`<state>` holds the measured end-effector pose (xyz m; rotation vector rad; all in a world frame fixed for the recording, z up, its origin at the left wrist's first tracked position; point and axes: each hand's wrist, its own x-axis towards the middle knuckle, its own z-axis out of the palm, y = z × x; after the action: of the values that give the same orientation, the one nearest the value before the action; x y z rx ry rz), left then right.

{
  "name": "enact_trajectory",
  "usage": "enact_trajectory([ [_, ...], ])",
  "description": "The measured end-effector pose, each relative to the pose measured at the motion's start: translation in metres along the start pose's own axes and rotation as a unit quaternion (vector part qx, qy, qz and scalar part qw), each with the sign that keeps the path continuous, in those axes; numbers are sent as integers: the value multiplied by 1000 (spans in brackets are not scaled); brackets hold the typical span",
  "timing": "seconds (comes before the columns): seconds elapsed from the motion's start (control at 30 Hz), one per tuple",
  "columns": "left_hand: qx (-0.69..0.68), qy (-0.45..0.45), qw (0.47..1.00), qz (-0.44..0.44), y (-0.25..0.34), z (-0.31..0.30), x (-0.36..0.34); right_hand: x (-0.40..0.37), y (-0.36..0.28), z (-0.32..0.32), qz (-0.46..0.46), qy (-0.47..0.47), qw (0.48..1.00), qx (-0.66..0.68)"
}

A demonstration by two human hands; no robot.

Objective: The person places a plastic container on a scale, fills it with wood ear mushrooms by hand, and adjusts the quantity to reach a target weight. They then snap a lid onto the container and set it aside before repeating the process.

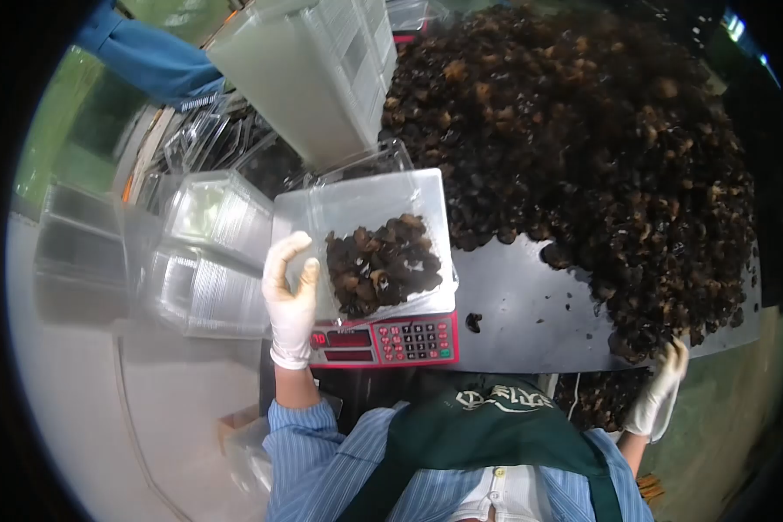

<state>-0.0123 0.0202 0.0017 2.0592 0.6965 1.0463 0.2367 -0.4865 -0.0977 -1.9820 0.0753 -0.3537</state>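
My left hand (pixel 291 296), in a white glove, is beside the left edge of a clear plastic tray on a red scale (pixel 413 341). Its thumb and fingers are apart, with nothing between them that I can see. Dark brown mushroom-like pieces (pixel 383 265) fill part of the tray. At the lower right, my right hand (pixel 661 387), also gloved, reaches the front edge of a large heap of the same dark pieces (pixel 574 130); its fingertips touch the heap and what they hold, if anything, is hidden.
Stacks of clear plastic trays (pixel 213 252) stand left of the scale, and a tall stack (pixel 309 78) rises behind it. One loose dark piece (pixel 473 323) lies on the grey table (pixel 518 304). A blue sleeve (pixel 152 56) of another person shows at the upper left.
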Motion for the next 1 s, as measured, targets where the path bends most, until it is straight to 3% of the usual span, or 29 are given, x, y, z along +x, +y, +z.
enact_trajectory([
  [0.03, -6, 17, 1000, -5, 1, -2, 1, 10, 33, -36, -50, 42, 993, -94],
  [0.1, -6, 37, 999, 1, 1, -6, 3, 17, 77, -96, -27, 98, 976, -194],
  [0.2, -19, 55, 998, -9, 7, -5, 5, 8, 44, -108, 1, 136, 863, -487],
  [0.3, -17, 44, 999, -10, 10, 2, 2, 8, 53, -74, -133, 97, 949, -269],
  [0.37, 3, 27, 1000, 0, 9, 6, -1, -3, 22, -20, -153, 28, 973, -169],
  [0.5, 16, 25, 999, -36, 12, 9, -16, -33, -62, 77, -263, -178, 942, -106],
  [0.63, 130, -20, 982, -133, 2, -9, -48, -56, -101, 153, -277, -344, 896, 36],
  [0.7, 69, -114, 969, -207, -8, -17, -63, -62, -124, 184, -279, -400, 865, 122],
  [0.77, -137, -121, 918, -353, -1, -10, -72, -66, -154, 208, -289, -439, 840, 137],
  [0.83, -193, -119, 913, -340, 4, -8, -77, -70, -172, 239, -243, -466, 828, 195],
  [0.93, -229, -118, 899, -353, 2, -15, -80, -73, -197, 281, -154, -503, 837, 149],
  [1.0, -251, -119, 889, -365, -5, -22, -83, -76, -199, 307, -186, -507, 836, 98],
])
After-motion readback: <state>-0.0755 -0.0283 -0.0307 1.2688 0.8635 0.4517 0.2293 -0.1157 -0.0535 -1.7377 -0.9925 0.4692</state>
